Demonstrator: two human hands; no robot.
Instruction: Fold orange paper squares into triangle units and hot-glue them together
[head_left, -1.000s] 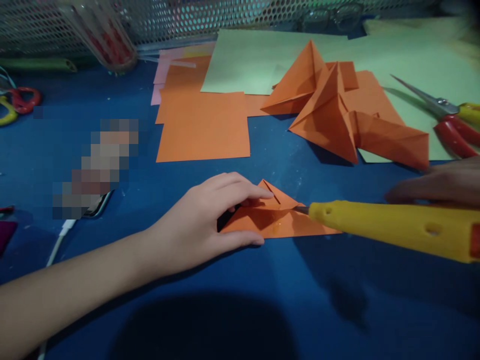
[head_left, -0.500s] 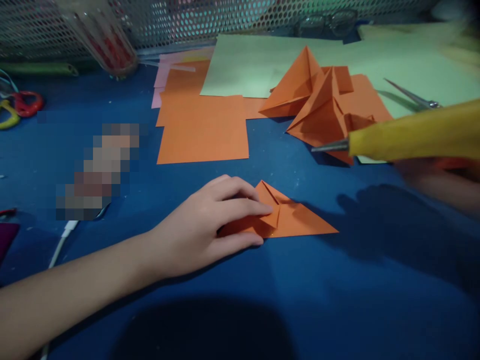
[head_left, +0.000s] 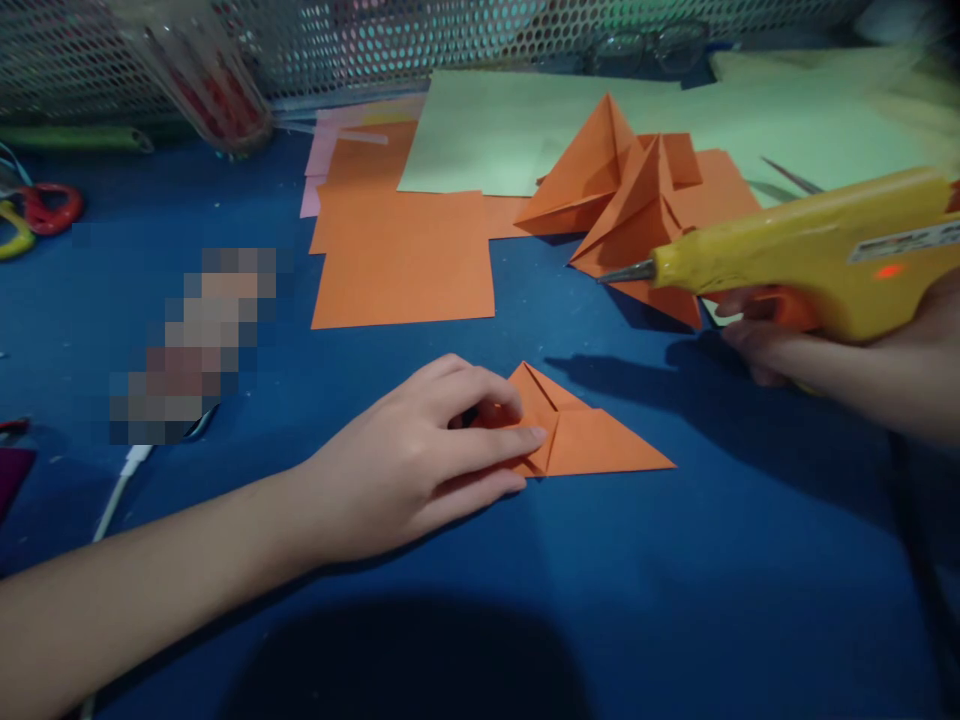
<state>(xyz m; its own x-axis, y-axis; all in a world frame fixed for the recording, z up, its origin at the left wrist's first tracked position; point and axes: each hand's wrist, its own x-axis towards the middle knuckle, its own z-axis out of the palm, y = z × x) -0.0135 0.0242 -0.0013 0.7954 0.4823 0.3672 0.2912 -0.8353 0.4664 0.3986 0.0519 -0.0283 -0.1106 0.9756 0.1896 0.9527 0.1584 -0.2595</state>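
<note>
My left hand (head_left: 450,450) rests on a folded orange paper triangle (head_left: 607,440) lying on the blue table, its fingers pressing the left part and hiding it. A small flap stands near my fingertips. At the right, my right hand (head_left: 810,350) is wrapped round the handle of a yellow glue gun (head_left: 810,230), a finger at its orange trigger. A red light shows on the gun's side. Its metal nozzle points left, in front of the folded orange paper shapes (head_left: 607,170).
Flat orange sheets (head_left: 409,260) and pale green sheets (head_left: 510,125) lie behind my hands. A clear jar (head_left: 217,100) stands by a metal mesh (head_left: 375,45). Scissors (head_left: 52,208) are at the far left, near a blurred-out object (head_left: 202,340) with a white cable (head_left: 120,490).
The glue gun and my right hand have come further into view, moving left and slightly up. My left fingers have shifted on the triangle, and its small flap has changed angle.
</note>
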